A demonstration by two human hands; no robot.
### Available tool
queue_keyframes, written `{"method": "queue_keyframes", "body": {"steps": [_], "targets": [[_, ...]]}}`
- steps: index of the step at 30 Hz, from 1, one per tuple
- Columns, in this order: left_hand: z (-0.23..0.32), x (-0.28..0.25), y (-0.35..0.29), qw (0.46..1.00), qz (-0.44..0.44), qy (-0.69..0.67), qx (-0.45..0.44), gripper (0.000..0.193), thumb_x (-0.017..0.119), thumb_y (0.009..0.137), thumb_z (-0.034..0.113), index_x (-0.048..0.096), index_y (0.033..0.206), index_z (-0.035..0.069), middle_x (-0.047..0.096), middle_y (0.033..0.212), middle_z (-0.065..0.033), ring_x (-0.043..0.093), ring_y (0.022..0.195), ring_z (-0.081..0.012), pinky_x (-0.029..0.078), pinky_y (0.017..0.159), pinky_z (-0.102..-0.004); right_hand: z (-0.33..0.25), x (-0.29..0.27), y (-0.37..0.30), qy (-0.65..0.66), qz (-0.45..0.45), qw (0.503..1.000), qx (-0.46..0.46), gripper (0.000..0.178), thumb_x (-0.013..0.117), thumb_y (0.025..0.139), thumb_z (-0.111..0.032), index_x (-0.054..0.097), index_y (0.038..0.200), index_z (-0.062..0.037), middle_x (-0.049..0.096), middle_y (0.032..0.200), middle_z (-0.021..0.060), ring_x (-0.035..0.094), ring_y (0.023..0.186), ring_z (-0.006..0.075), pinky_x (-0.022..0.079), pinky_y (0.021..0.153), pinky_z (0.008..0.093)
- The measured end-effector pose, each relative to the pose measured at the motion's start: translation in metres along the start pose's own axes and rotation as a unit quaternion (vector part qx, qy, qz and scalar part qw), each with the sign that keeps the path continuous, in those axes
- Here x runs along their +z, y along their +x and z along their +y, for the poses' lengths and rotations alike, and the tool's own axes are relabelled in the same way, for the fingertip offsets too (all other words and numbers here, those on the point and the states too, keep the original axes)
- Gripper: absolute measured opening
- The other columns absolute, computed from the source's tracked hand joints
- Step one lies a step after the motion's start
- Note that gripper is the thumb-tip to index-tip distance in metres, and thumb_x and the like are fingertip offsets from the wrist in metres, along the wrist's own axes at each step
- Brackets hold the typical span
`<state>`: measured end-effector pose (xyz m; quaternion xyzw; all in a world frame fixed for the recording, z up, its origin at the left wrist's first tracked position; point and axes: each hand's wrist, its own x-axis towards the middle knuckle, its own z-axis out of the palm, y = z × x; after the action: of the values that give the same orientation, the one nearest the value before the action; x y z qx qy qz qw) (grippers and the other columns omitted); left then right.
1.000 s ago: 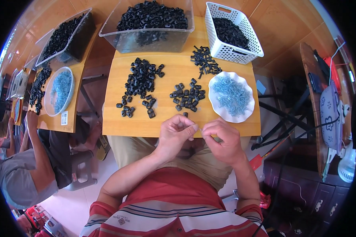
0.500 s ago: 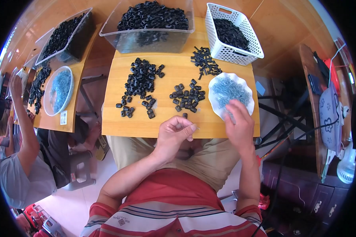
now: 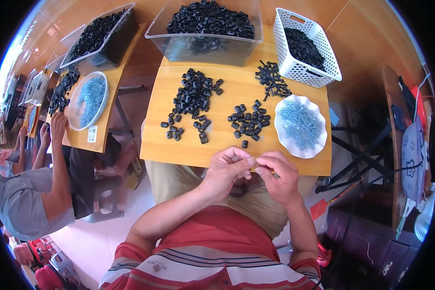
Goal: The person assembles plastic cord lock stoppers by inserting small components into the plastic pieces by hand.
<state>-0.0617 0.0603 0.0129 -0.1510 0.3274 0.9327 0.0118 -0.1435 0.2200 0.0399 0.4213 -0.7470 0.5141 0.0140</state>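
My left hand [image 3: 227,169] and my right hand [image 3: 279,177] meet at the table's near edge, over my lap. Thumb and fingers of both are pinched, fingertips close together. What lies between them is too small and hidden to make out. Nearest my right hand is a white scalloped plate [image 3: 282,141] with a heap of tiny bluish, wiry pieces [image 3: 302,124]. Beyond my hands lie small black barrel-shaped parts [image 3: 249,121], one of them [image 3: 244,144] apart from the group. Farther left is a larger pile of black hollow parts [image 3: 192,94].
Black pin-like parts [image 3: 272,81] are scattered before a white perforated basket [image 3: 329,76] of black pieces. A clear bin [image 3: 208,50] of black parts stands at the back. At left, a co-worker [image 3: 34,198] sits by another table with a bin and a round tub [image 3: 105,103].
My right hand has left the plate and come left to meet my left hand's fingertips. The whole view has shifted, with the table now farther right. The co-worker's arm has come down.
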Motion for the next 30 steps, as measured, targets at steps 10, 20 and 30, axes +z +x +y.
{"method": "queue_keyframes", "body": {"steps": [10, 20, 30], "targets": [[0.000, -0.011, -0.009, 0.997, -0.006, 0.077, 0.022, 0.014, 0.069, 0.094, 0.005, 0.067, 0.107, 0.001, 0.071, 0.098, -0.0078, 0.067, 0.081, -0.0132, 0.057, 0.074, -0.0258, 0.002, 0.010, -0.003, 0.092, 0.017, 0.992, 0.085, 0.011, 0.072, 0.090, -0.007, 0.066, 0.094, 0.0020, 0.066, 0.088, 0.0114, 0.064, 0.074, 0.0182, 0.051, 0.065, 0.0293], [0.001, -0.015, -0.027, 0.933, 0.014, 0.326, 0.151, 0.022, 0.071, 0.092, 0.003, 0.065, 0.112, -0.002, 0.070, 0.095, -0.0045, 0.065, 0.085, -0.0093, 0.055, 0.076, -0.0244, -0.006, 0.004, 0.009, 0.104, -0.132, 0.975, 0.146, 0.012, 0.073, 0.089, -0.008, 0.067, 0.090, 0.0021, 0.065, 0.085, 0.0095, 0.061, 0.071, 0.0175, 0.048, 0.064, 0.0288], [0.012, -0.023, -0.032, 0.791, -0.023, 0.521, 0.319, 0.018, 0.079, 0.085, 0.007, 0.068, 0.099, 0.001, 0.070, 0.084, -0.0089, 0.070, 0.070, -0.0169, 0.057, 0.061, -0.0298, 0.000, 0.005, 0.016, 0.257, -0.209, 0.880, 0.340, 0.012, 0.076, 0.089, -0.009, 0.067, 0.089, -0.0001, 0.067, 0.079, 0.0006, 0.059, 0.067, 0.0054, 0.049, 0.059, 0.0232]]}}
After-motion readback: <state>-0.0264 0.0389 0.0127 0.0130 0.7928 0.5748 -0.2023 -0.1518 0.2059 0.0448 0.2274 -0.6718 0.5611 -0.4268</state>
